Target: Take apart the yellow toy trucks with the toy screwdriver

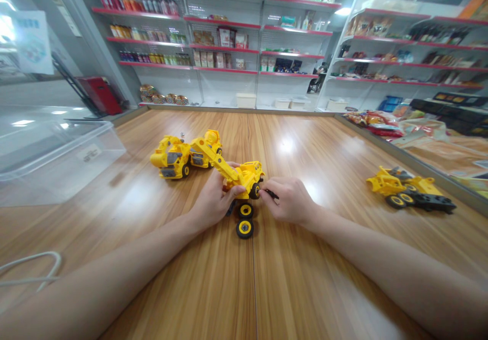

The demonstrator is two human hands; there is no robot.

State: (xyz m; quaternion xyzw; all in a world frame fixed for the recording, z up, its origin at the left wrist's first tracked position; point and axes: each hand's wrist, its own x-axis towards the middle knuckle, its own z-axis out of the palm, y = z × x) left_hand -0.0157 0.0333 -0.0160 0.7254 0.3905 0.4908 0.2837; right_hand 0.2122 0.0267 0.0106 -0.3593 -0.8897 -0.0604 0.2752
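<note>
A yellow toy crane truck (249,175) with a long boom sits in my left hand (217,197), whose fingers and thumb grip its body from the left. Pinched between the fingers of my right hand (287,200) is a small black screwdriver-like tool (271,194), mostly hidden. Its tip end points at the truck's front wheel (255,191). Just below are a black-and-yellow wheel (245,210) and a second wheel (244,228) with a grey cross-shaped hub; whether they are attached to the truck I cannot tell.
Two yellow toy vehicles, an excavator (173,158) and a mixer truck (208,149), stand beyond my left hand. A partly dismantled yellow-and-black toy truck (412,190) lies at right. A clear plastic bin (57,164) and white cable (49,266) are at left; stocked shelves (224,50) rise behind.
</note>
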